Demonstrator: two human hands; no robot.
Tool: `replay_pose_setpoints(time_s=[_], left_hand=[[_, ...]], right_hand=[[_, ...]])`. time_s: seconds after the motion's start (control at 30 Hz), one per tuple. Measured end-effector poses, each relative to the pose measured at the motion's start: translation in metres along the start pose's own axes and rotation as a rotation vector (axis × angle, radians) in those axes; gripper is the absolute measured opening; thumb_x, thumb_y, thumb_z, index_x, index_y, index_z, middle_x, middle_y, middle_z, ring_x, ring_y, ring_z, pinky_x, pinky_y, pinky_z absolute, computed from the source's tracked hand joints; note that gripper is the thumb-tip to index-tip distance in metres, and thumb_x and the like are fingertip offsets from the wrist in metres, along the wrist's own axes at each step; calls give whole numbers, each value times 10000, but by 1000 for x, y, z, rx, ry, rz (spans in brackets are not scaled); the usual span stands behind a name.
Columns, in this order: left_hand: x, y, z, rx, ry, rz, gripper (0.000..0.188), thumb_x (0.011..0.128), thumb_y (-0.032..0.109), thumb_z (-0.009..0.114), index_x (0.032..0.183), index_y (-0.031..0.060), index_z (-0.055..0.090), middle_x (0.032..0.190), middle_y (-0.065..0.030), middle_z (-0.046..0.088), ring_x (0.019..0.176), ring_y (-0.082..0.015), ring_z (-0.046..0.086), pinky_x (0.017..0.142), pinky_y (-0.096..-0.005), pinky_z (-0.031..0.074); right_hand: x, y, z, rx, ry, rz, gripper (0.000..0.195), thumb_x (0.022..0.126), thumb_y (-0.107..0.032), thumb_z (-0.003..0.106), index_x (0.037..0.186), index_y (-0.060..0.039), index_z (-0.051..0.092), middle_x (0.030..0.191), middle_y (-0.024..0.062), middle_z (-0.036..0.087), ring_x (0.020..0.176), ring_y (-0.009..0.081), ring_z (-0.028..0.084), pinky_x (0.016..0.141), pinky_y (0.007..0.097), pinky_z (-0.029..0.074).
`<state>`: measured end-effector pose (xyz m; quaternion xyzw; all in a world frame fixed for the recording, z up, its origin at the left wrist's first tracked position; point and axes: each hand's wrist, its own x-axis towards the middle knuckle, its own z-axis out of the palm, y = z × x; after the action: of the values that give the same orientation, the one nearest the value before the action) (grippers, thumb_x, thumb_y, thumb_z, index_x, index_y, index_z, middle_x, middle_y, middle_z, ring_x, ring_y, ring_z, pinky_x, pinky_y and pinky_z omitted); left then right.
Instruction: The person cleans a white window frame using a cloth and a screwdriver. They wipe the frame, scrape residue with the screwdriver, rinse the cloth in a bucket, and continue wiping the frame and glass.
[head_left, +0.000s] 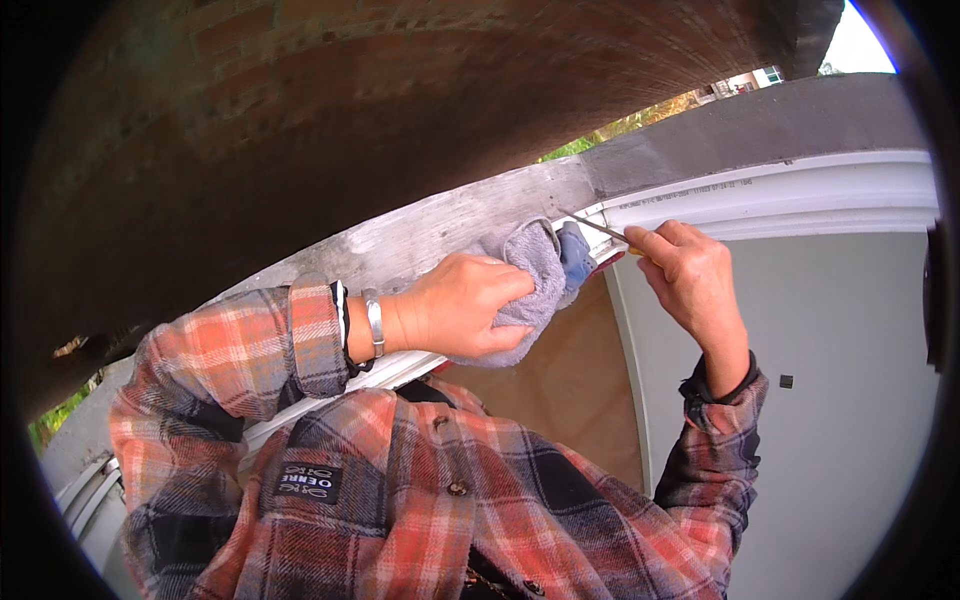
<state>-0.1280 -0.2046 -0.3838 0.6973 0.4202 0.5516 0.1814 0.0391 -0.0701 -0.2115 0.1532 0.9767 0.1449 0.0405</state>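
Note:
My left hand (480, 307) grips a bunched grey cloth (534, 300) over the white window frame track. A blue cloth or glove (575, 256) sticks out from the right side of the grey cloth. In my right hand (679, 274) is a thin metal tool (596, 226), perhaps a screwdriver, with a yellowish handle mostly hidden by my fingers. Its thin end points up and left, over the joint of the white frame (810, 196), close to the concrete sill (480, 210). Whether the tip touches anything I cannot tell. Something red shows beneath the frame joint.
A dark brick wall or overhang (337, 97) fills the upper left, above the sill. A grey wall (810, 315) with a small dark square (786, 381) stands at the right. Below the frame lies a brown surface (577, 382). Greenery and a building show far off.

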Motion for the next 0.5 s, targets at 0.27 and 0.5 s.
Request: replay_pose_setpoints(time_s=[0.27,0.5], left_hand=[[12,8,-19,-147,594,-258,284,709,156,687,914,-5,574,937,-170,558,878,-298,545,712,-330,447],[3,-3,-19,48,332,-271,299,732,161,680,923,-37,562,864,-145,585,767,-275,581,687,-336,465]], right_hand=[[-6,-70,65,805,243,383,308,765,-113,663,1052,-9,614,914,166,653,818,277,649,720,329,513],[-68,-87,56,1410,28,474,334,814,-63,630,1140,-11,584,986,88,646,849,133,605,737,254,476]])
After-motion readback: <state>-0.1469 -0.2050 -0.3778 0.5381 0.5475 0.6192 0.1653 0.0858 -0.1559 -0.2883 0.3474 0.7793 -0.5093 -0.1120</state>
